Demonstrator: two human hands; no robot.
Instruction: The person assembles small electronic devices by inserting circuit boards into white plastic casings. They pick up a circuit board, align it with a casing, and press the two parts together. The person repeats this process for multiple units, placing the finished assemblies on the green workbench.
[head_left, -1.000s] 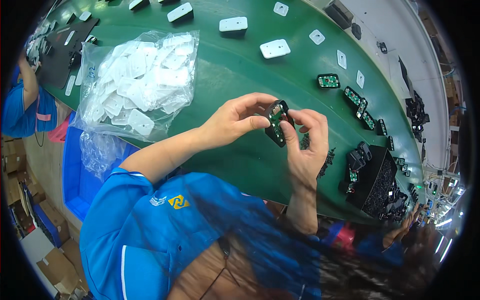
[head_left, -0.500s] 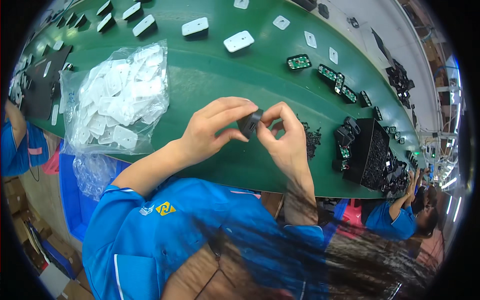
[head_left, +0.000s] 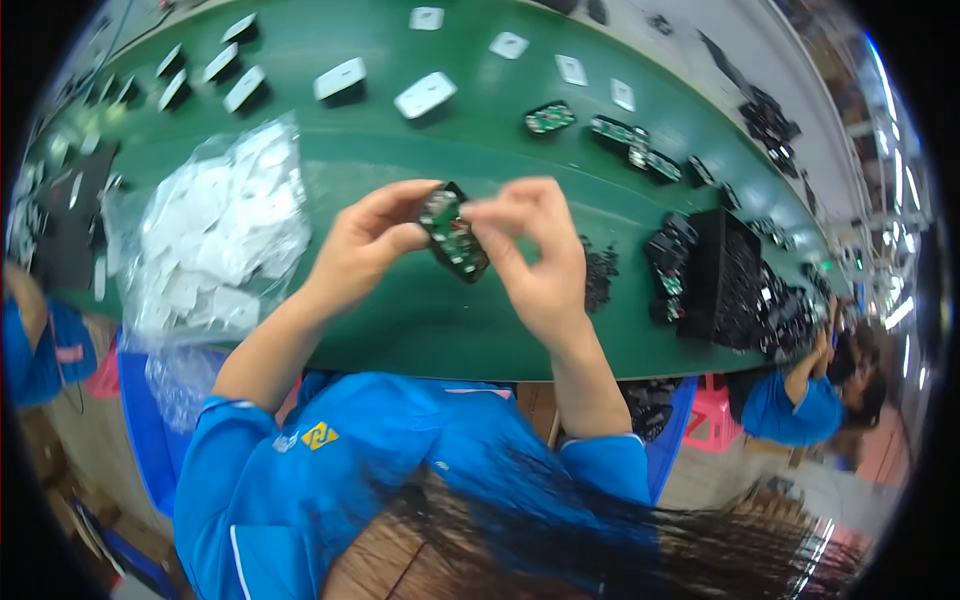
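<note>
My left hand (head_left: 362, 232) holds a black plastic housing (head_left: 452, 238) between thumb and fingers, above the green table. The housing's open face is turned up, showing a green circuit board inside. At the board's right side is my right hand (head_left: 545, 262), its thumb and fingertips drawn together in a pinch. Those fingertips are blurred, and anything small between them cannot be made out. Right of this hand, a loose pile of small black parts (head_left: 600, 272) lies on the table.
A clear bag of white plates (head_left: 215, 230) lies on the left. Along the far side stand white-topped housings (head_left: 426, 95) and open housings with boards (head_left: 550, 117). A black box (head_left: 708, 275) of small black parts stands at right. People sit at both sides.
Both hands have shifted left with the housing. It has turned from its black outer side to its open side with the board. My right fingers now work over the board.
</note>
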